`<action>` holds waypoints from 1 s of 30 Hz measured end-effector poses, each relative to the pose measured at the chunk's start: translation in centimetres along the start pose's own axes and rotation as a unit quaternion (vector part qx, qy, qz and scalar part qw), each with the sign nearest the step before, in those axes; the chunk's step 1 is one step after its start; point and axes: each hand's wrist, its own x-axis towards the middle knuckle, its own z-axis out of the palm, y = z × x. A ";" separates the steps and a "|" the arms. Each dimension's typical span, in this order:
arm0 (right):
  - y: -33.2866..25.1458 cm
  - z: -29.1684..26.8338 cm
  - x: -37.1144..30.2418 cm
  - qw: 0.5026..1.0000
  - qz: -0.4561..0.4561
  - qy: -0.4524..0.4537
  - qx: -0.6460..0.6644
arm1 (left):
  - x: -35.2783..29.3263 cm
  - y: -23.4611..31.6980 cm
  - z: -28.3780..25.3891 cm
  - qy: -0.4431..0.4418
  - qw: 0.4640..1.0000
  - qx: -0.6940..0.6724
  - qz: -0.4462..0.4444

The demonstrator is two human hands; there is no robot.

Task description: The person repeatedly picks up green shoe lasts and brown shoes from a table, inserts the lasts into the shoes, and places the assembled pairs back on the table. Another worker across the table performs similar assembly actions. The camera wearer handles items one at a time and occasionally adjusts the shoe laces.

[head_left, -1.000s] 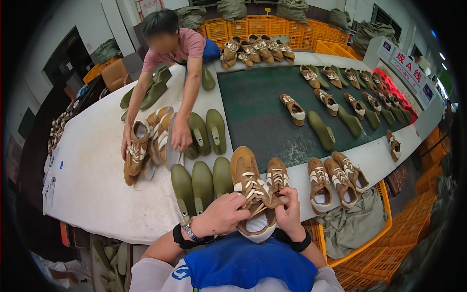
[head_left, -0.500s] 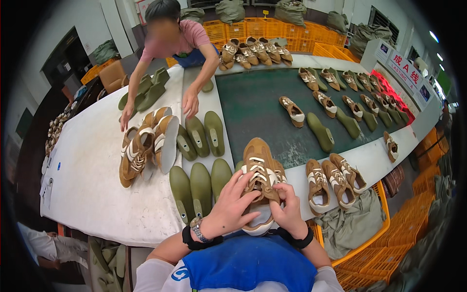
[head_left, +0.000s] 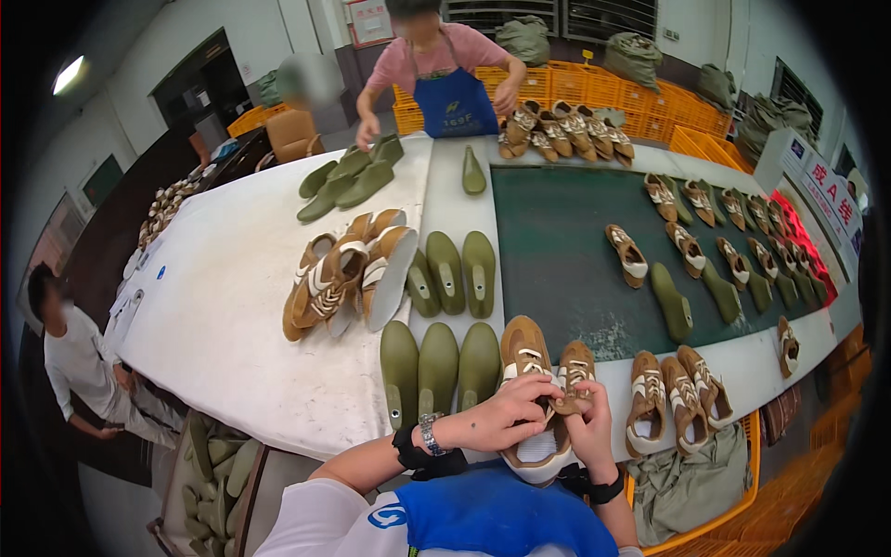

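Already laced but hollow inside, the brown shoe (head_left: 525,351) is pinched by the grip of left hand (head_left: 501,416) and right hand (head_left: 590,429), beside bare green lasts (head_left: 437,367).

Wide passable stretch on the bench (head_left: 204,306), left of the shoe pile (head_left: 339,278). Green lasts (head_left: 438,371) crowd the hands (head_left: 506,418) at left, three shoes (head_left: 684,399) at right. Past the held shoe (head_left: 526,347), dark belt's (head_left: 557,241) near-left part is open.
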 end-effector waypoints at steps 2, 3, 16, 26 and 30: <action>-1.3 -0.2 0.1 0.986 -0.018 -0.036 -0.160 | -0.2 -0.5 -0.3 0.034 0.998 0.045 -0.003; -2.2 -0.4 0.1 0.970 -0.014 -0.047 -0.238 | -0.3 -0.8 -0.5 0.072 0.994 0.076 -0.024; -4.0 -1.1 2.2 0.854 -0.226 -0.217 -0.415 | 0.0 -2.7 -1.9 0.169 0.973 0.133 -0.089; -3.1 -10.4 3.4 0.831 -0.052 -0.040 -0.552 | -13.8 -11.2 -5.0 0.194 0.872 0.338 -0.296; 1.9 -12.9 2.8 0.750 0.108 -0.174 -0.629 | -18.6 -12.5 -4.8 0.243 0.850 0.285 -0.370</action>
